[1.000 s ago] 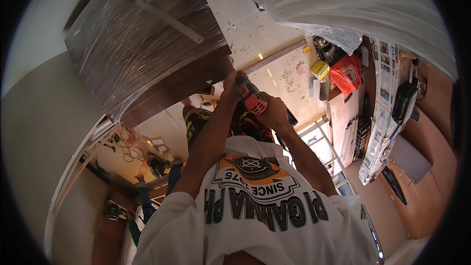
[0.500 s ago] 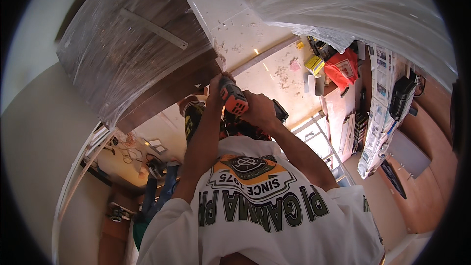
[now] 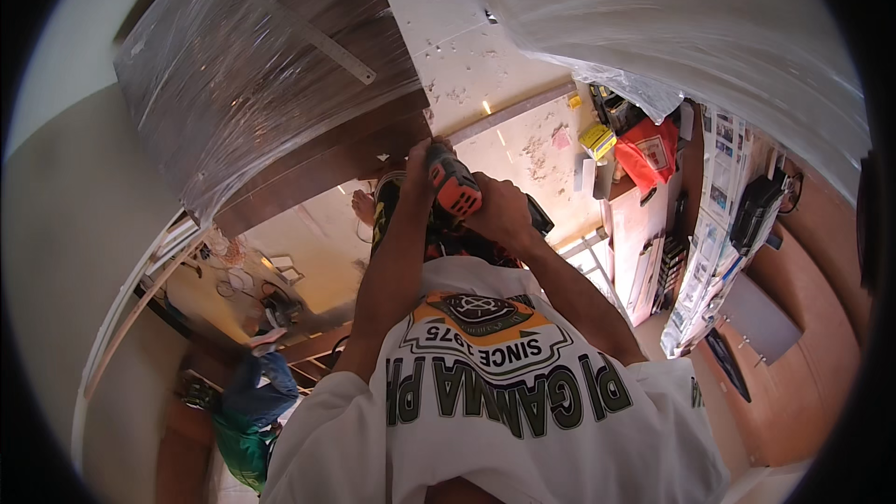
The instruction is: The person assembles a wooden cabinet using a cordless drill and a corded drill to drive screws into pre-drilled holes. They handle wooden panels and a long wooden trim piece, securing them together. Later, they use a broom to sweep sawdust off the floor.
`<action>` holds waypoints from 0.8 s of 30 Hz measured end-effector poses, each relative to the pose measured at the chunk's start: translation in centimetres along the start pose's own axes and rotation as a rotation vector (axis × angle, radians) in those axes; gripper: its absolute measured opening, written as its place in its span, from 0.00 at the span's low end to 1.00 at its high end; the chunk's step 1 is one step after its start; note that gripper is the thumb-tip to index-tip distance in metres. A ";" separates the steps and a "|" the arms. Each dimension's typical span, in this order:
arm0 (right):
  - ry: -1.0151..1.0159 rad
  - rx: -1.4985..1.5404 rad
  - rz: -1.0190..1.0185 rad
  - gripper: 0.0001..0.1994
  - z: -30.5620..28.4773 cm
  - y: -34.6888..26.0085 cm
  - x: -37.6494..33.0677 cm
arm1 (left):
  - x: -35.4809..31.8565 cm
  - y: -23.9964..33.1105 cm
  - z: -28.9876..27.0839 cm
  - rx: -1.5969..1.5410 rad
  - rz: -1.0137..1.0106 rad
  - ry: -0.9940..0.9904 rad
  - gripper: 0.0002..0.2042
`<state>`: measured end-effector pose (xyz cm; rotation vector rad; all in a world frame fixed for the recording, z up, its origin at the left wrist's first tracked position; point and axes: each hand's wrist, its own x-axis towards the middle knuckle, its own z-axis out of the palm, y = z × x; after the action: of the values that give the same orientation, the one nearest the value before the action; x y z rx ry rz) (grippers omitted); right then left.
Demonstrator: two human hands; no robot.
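Observation:
My right hand (image 3: 502,214) is wrapped round the handle of a red and black cordless drill (image 3: 455,189), whose battery end juts out to the right of the hand. The drill's front points away from me, towards the near corner of a dark brown cabinet (image 3: 327,151). Beside that front end my left hand (image 3: 421,166) is closed, its fingertips largely hidden, so what they grip cannot be made out. Clear plastic film (image 3: 271,56) covers the cabinet top, where a metal ruler (image 3: 338,54) lies.
At the right stand a red bag (image 3: 648,151), a yellow box (image 3: 597,141) and a black case (image 3: 758,205) on a paper-covered surface. Debris dots the floor (image 3: 523,145). Lower left, a person in green (image 3: 241,443) bends near cables (image 3: 233,275). More film-wrapped furniture (image 3: 672,19) fills the upper right.
My view has shifted, so the cabinet and drill appear slightly further right. Both hands keep their place at the drill. The person in green shows more fully at lower left.

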<state>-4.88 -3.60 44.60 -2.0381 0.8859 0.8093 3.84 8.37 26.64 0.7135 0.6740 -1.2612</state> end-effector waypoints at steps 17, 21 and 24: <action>-0.039 -0.446 -0.190 0.13 -1.9 -3.4 2.9 | 5.4 -5.1 -3.0 -0.652 0.104 0.146 0.09; -0.054 -0.506 -0.301 0.13 -2.5 -3.6 2.5 | 4.6 -6.4 -3.1 -0.749 0.089 0.451 0.14; -0.067 -0.593 -0.321 0.13 -3.3 -1.5 5.3 | 6.2 -7.5 -3.7 -0.965 0.106 0.516 0.23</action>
<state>0.09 -7.25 42.77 -2.5530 0.2733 1.0313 -2.70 6.42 18.78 0.2384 1.4994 -0.5133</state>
